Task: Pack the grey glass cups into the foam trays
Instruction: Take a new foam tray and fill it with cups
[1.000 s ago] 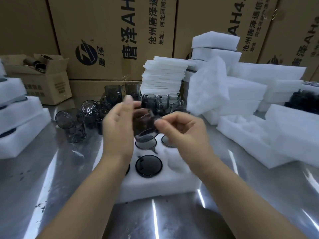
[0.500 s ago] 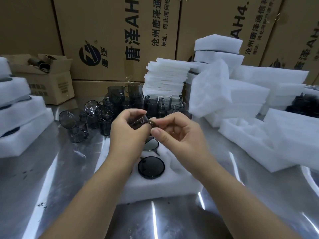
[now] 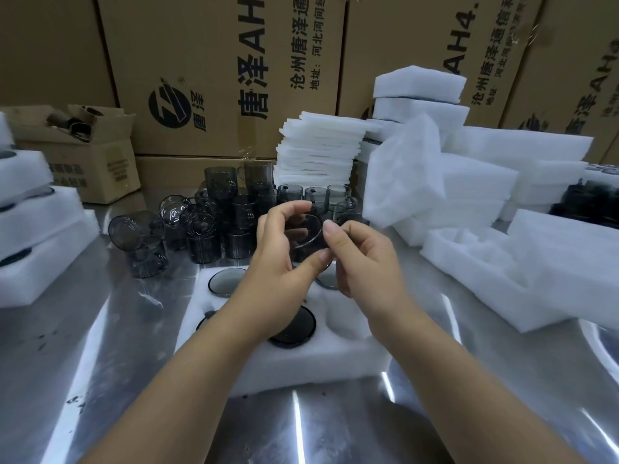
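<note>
A grey glass cup (image 3: 306, 237) is held in the air above the white foam tray (image 3: 301, 363), its round rim turned toward me. My left hand (image 3: 279, 259) grips it from the left with thumb and fingers. My right hand (image 3: 358, 259) pinches its right edge. The tray's pockets hold several grey cups, one with a dark base up (image 3: 294, 326) and another at the back left (image 3: 226, 282). A cluster of loose grey cups (image 3: 217, 226) stands on the table behind the tray.
Stacks of white foam trays (image 3: 502, 256) lie to the right, with more foam trays (image 3: 37, 236) at the left edge. A pile of thin foam sheets (image 3: 318, 152) stands behind the cups. Cardboard boxes (image 3: 214, 72) form the back wall. A small open box (image 3: 83, 152) sits back left.
The cup in my hands has been turned, so its round rim now faces me. Both hands stay above the tray and have shifted slightly.
</note>
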